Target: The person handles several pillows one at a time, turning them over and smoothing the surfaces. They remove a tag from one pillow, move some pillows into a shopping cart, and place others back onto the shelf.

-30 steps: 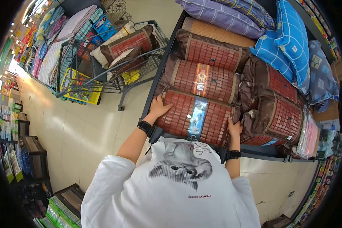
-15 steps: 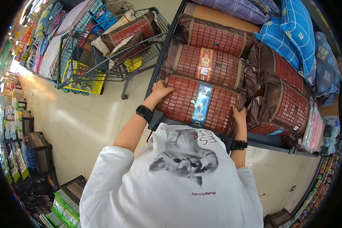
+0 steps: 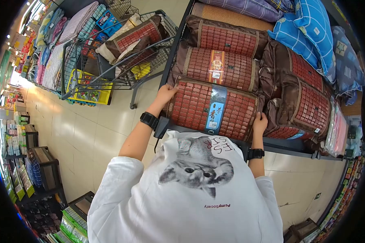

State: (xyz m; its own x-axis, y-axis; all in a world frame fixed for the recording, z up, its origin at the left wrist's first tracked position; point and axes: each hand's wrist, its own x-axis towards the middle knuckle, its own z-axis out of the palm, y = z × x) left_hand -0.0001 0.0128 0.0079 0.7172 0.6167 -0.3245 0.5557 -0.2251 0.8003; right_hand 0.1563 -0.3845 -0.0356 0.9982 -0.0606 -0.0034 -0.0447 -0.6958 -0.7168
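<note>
The nearest pillow (image 3: 188, 106), covered in reddish-brown tiles with dark brown edging, lies along the front edge of the display table. A blue paper band (image 3: 216, 109) wraps its middle. My left hand (image 3: 166, 95) grips its left end, thumb on the top side and the other fingers mostly hidden. At the right end, my right hand (image 3: 260, 122) is closed on the pillow's brown edge. Just behind lies a matching pillow (image 3: 239, 73) with an orange label, and another tiled pillow (image 3: 227, 37) sits farther back.
More tiled pillows (image 3: 310, 101) are stacked to the right, with blue checked pillows (image 3: 314, 30) behind. A shopping cart (image 3: 129, 87) holding a similar pillow (image 3: 138, 32) and a yellow basket (image 3: 105, 92) stands at left. Shelves line both sides.
The nearest pillow has tipped slightly back, and its blue band shows more fully. Both hands stay at its ends, the right fingers more curled. The view has shifted a little.
</note>
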